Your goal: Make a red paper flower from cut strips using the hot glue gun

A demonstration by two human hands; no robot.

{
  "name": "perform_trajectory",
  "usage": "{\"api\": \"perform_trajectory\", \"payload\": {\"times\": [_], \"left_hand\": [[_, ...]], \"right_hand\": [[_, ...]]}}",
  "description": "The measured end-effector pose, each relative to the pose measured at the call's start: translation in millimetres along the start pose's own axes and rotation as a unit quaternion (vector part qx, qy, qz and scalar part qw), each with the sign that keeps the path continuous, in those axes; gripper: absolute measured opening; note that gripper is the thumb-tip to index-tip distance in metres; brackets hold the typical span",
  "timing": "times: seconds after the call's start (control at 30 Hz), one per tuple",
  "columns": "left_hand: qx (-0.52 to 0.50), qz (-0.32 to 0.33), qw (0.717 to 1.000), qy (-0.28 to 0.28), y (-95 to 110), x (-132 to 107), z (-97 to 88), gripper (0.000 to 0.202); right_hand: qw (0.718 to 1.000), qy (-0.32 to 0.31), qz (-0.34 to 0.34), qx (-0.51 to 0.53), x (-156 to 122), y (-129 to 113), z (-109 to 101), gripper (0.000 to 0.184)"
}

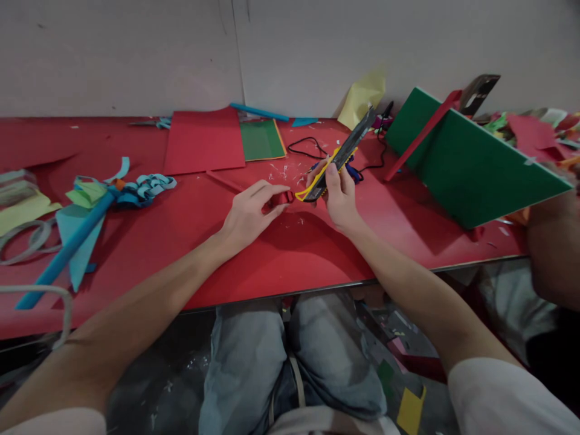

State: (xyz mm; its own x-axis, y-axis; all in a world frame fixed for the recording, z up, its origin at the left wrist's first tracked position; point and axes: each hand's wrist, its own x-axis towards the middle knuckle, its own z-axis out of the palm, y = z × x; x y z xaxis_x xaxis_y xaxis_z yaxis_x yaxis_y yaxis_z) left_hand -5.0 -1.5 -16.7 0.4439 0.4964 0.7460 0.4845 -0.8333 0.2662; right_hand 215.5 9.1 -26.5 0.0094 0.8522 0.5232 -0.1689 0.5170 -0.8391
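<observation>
My left hand (252,209) pinches a small red paper loop (281,197) just above the red table (272,266). My right hand (339,194) grips a black and yellow glue gun (342,156), held tilted with its tip right beside the loop. A black cord (308,145) trails from the gun toward the wall. Both hands are closed around what they hold, near the middle of the table.
A blue paper stick with a paper chain (90,211) lies at left. Red (203,142) and green (261,140) sheets lie at the back. A tilted green board (466,160) stands at right, where another person's arm (550,248) rests. Paper scraps litter the surface.
</observation>
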Motion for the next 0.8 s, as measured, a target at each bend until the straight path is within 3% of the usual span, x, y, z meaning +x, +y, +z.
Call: {"api": "perform_trajectory", "payload": {"times": [0.37,0.8], "left_hand": [[0.016,-0.037,0.999,0.001,1.5,-0.1,1.8,0.022],[-0.023,-0.006,0.999,-0.024,1.6,-3.1,1.4,0.023]], "right_hand": [[1.000,0.013,0.014,-0.010,-1.1,-1.2,0.8,0.044],[1.000,-0.019,0.018,0.000,-3.5,-0.7,5.4,0.044]]}}
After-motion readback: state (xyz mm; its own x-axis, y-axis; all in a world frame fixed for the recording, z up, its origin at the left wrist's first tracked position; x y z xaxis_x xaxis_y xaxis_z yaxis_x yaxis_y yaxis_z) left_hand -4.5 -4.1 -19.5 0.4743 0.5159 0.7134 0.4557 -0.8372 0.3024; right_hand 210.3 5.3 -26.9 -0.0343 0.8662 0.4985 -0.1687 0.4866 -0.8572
